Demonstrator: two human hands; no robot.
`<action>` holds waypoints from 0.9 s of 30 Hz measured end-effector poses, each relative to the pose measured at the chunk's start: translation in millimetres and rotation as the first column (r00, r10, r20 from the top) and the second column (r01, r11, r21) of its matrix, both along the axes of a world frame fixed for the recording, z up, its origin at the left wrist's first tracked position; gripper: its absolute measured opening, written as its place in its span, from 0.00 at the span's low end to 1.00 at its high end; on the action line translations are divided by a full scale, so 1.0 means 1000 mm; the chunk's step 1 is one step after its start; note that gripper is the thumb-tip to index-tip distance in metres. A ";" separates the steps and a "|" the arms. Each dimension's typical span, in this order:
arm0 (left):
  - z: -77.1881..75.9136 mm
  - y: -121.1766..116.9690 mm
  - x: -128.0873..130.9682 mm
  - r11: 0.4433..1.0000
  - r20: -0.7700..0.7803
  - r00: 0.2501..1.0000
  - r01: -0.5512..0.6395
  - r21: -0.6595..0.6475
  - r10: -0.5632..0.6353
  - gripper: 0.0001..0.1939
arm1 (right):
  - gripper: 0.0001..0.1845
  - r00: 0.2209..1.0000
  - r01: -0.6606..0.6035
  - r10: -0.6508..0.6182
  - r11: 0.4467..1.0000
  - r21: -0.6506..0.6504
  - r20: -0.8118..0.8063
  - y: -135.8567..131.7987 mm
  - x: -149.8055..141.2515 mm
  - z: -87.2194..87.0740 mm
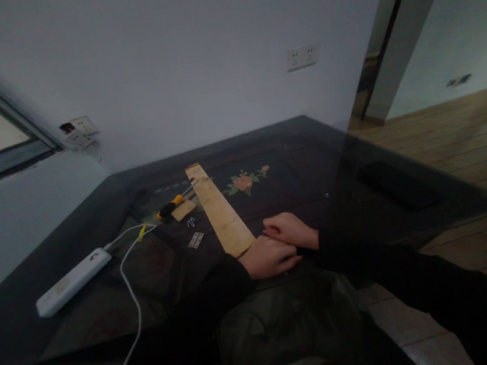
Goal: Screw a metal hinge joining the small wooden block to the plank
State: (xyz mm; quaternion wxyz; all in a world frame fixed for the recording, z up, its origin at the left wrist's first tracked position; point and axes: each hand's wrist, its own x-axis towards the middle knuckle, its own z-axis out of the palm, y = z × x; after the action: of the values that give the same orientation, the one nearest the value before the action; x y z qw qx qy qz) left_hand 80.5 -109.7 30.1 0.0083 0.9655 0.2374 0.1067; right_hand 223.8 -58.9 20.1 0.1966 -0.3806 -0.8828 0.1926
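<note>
My left hand (270,256) lies at the table's near edge, its loosely bent fingers stretched to the right with nothing visible in them. Just behind it and touching it, my right hand (292,231) is curled into a loose fist; I see nothing held there. A long wooden board (223,214) runs away from me across the table, its near end next to my left hand. Left of the board lie a small wood block (184,210), a yellow and black screwdriver (169,207) whose shaft points toward the board, several screws (191,222) and a metal hinge (196,240).
A white power strip (74,281) with a white cable (134,294) lies on the left of the dark table (311,157). A black flat object (397,184) is at the right. A wall with sockets (302,57) stands behind; the tiled floor (448,130) shows at right.
</note>
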 end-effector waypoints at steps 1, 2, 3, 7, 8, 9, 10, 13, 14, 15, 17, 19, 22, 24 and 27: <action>0.000 0.000 0.000 1.000 0.000 1.000 -0.001 -0.001 0.001 0.20 | 0.16 1.000 0.000 0.000 1.000 0.000 0.004 0.000 0.000 0.000; 0.000 0.000 0.000 1.000 0.001 1.000 -0.002 -0.001 0.002 0.20 | 0.16 1.000 0.002 -0.002 1.000 0.000 0.005 0.000 0.000 0.001; 0.000 0.000 0.000 1.000 0.002 1.000 -0.003 -0.002 0.003 0.20 | 0.17 1.000 0.003 -0.003 1.000 0.000 0.006 0.000 0.000 0.001; 0.001 0.000 0.000 1.000 -0.003 1.000 -0.002 -0.007 0.002 0.20 | 0.17 1.000 0.004 -0.004 1.000 -0.002 -0.004 0.000 0.000 0.000; 0.001 0.000 0.000 1.000 -0.006 1.000 -0.003 -0.007 0.003 0.20 | 0.17 1.000 0.002 -0.002 1.000 0.002 -0.012 0.001 0.000 -0.001; 0.002 0.000 0.000 1.000 -0.011 1.000 -0.006 -0.006 0.006 0.19 | 0.17 1.000 -0.001 0.001 1.000 0.007 -0.021 0.001 0.000 -0.002; 0.002 0.000 0.000 1.000 -0.015 1.000 -0.008 -0.006 0.008 0.19 | 0.17 1.000 -0.003 0.003 1.000 0.011 -0.031 0.001 0.000 -0.002; 0.003 0.000 0.000 1.000 -0.021 1.000 -0.013 -0.003 0.013 0.19 | 0.17 0.999 -0.007 0.008 1.000 0.012 -0.043 0.001 0.000 -0.002; 0.003 -0.001 0.000 1.000 -0.020 1.000 -0.013 -0.001 0.013 0.19 | 0.17 0.999 -0.009 0.009 1.000 0.009 -0.041 0.001 0.000 -0.002; 0.003 -0.001 0.000 1.000 -0.018 1.000 -0.012 0.001 0.012 0.19 | 0.17 0.999 -0.010 0.010 1.000 0.008 -0.037 0.000 0.000 -0.001; 0.003 -0.001 0.000 1.000 -0.014 1.000 -0.012 0.002 0.012 0.19 | 0.17 1.000 -0.009 0.009 1.000 0.006 -0.028 0.000 0.000 0.000; 0.003 -0.001 0.000 1.000 -0.012 1.000 -0.009 0.002 0.009 0.19 | 0.17 1.000 0.001 -0.001 1.000 0.003 -0.019 0.000 0.000 0.000; 0.002 -0.001 0.000 1.000 -0.014 1.000 -0.002 0.009 0.002 0.19 | 0.17 1.000 0.008 -0.008 1.000 0.002 -0.011 0.001 0.000 -0.001; 0.001 0.000 0.000 1.000 -0.020 1.000 -0.003 0.016 0.004 0.19 | 0.17 1.000 0.001 -0.001 1.000 0.006 -0.012 0.001 -0.001 -0.002; -0.001 0.001 0.000 1.000 -0.019 1.000 -0.005 0.025 0.005 0.19 | 0.17 1.000 -0.004 0.005 1.000 0.008 -0.016 0.001 -0.001 -0.002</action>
State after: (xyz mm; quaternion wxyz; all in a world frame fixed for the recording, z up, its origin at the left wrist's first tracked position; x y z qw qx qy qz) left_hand 80.6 -109.0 29.4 -0.0060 0.9659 0.2385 0.1005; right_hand 223.1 -57.5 18.3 0.2048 -0.3763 -0.8828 0.1927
